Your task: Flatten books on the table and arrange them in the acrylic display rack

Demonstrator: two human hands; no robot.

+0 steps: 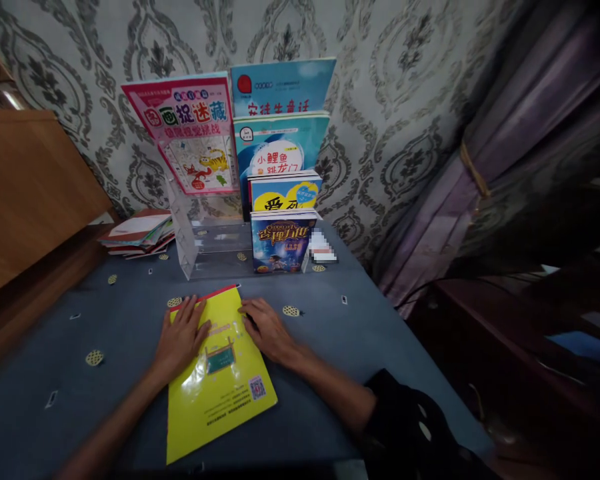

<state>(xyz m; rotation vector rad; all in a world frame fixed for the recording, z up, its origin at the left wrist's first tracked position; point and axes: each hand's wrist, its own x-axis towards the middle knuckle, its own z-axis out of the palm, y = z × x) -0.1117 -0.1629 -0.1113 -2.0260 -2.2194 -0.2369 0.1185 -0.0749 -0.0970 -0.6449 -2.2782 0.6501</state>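
Note:
A yellow book with a red spine edge lies flat on the table, tilted slightly, its cover printed with a small green chalkboard and a QR code. My left hand rests on the upper left of the cover, fingers spread out and lying flat. At the book's upper right edge is my right hand, its fingers slightly bent and their tips touching the cover. Neither hand lifts the book. Beyond them stands a clear plastic book rack, holding a pink picture book on its left side.
On the rack's right side stand a blue book, a teal book, a yellow-and-blue book and a dark blue book. A stack of books lies left. A curtain hangs right; a wooden panel stands left.

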